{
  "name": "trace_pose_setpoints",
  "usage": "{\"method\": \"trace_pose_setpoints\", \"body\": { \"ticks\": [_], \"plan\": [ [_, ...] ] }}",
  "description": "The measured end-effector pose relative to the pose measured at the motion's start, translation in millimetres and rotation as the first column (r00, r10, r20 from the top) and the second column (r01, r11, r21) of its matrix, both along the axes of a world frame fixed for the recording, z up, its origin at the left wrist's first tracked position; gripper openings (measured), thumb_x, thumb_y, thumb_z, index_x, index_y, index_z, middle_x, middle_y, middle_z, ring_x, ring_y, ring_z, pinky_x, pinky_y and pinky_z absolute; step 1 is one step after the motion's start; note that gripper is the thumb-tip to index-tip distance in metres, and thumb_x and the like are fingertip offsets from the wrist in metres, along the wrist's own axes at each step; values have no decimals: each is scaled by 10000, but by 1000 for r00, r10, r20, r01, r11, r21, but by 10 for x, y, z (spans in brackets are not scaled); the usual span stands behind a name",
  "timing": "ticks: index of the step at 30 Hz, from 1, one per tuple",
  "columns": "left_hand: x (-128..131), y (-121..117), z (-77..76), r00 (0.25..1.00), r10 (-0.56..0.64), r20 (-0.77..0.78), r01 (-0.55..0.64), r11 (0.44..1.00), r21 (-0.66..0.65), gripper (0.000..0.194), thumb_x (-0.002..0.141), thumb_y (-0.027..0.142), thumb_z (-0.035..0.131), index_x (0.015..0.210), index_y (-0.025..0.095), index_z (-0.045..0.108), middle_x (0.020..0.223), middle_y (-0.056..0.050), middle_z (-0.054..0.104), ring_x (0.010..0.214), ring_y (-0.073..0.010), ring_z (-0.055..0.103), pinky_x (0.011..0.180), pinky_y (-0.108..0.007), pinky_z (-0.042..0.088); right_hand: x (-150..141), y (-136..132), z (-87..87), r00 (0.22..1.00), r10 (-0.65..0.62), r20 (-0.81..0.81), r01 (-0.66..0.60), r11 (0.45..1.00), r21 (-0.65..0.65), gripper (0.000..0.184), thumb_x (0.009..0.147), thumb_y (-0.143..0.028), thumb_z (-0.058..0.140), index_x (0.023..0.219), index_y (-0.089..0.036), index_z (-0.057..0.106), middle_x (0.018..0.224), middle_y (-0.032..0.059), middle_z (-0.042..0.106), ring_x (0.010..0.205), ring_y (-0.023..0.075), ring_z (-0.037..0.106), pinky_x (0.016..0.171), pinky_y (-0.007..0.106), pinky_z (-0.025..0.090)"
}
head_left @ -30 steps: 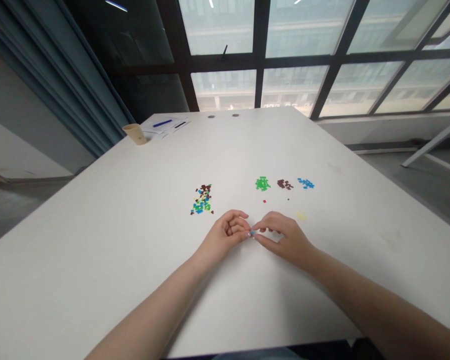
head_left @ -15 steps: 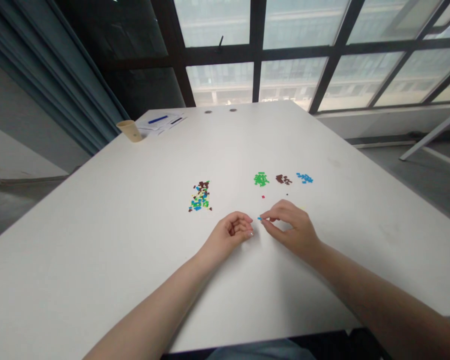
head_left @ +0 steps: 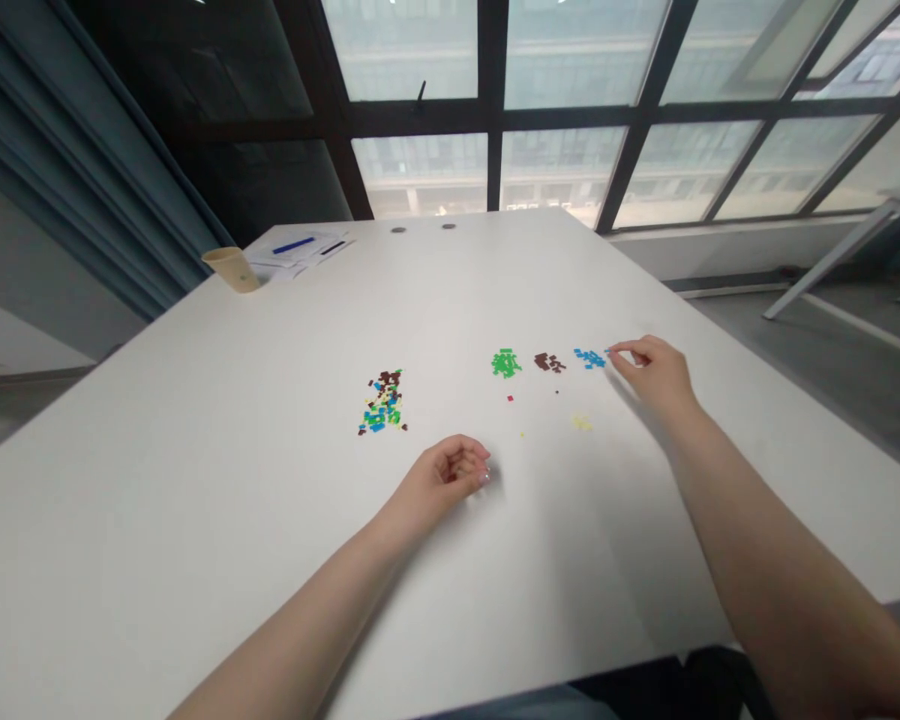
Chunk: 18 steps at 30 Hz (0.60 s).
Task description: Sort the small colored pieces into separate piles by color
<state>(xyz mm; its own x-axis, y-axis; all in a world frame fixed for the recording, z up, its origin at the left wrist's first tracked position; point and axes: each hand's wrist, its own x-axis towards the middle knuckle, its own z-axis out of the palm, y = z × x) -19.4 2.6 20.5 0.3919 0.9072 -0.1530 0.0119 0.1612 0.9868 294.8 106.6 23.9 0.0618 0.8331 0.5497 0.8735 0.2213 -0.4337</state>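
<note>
On the white table lies a mixed heap of tiny coloured bricks. To its right are sorted piles: green bricks, brown bricks and blue bricks. My right hand is at the right edge of the blue pile, its thumb and finger pinched on a tiny blue brick that is barely visible. My left hand rests curled near the table's front, nearest the single red brick, with nothing visible in it.
A small yellow pile lies near my right hand. A paper cup and papers with a blue pen stand at the far left of the table. The table's right edge runs beyond my right hand.
My right hand has moved forward and right, away from my left hand, to the blue pile. My left hand has opened less and stayed near the front.
</note>
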Motion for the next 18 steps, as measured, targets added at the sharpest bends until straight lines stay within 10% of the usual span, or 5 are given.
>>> {"method": "trace_pose_setpoints", "body": {
  "ticks": [7, 18],
  "plan": [
    [-20, -3, -30, 1000, -16, -24, 17, 1000, 14, 245, 682, 304, 650, 847, 151, 553, 714, -2, 525, 637, -86, 492, 613, -223, 387, 232, 214, -386, 996, -27, 80, 44, 973, -227, 236, 705, -335, 528, 767, -183, 698, 593, 4, 488, 560, 134, 444, 543, 255, 316],
    [-26, -13, 5, 1000, -6, -25, 6, 1000, 15, 243, 675, 320, 652, 830, 154, 564, 691, 0, 526, 628, -89, 482, 602, -224, 376, 227, 156, -319, 975, -51, 214, 112, 952, -285, 312, 740, -230, 439, 915, -205, 695, 666, 26, 547, 594, 140, 466, 560, 252, 316]
  ]
}}
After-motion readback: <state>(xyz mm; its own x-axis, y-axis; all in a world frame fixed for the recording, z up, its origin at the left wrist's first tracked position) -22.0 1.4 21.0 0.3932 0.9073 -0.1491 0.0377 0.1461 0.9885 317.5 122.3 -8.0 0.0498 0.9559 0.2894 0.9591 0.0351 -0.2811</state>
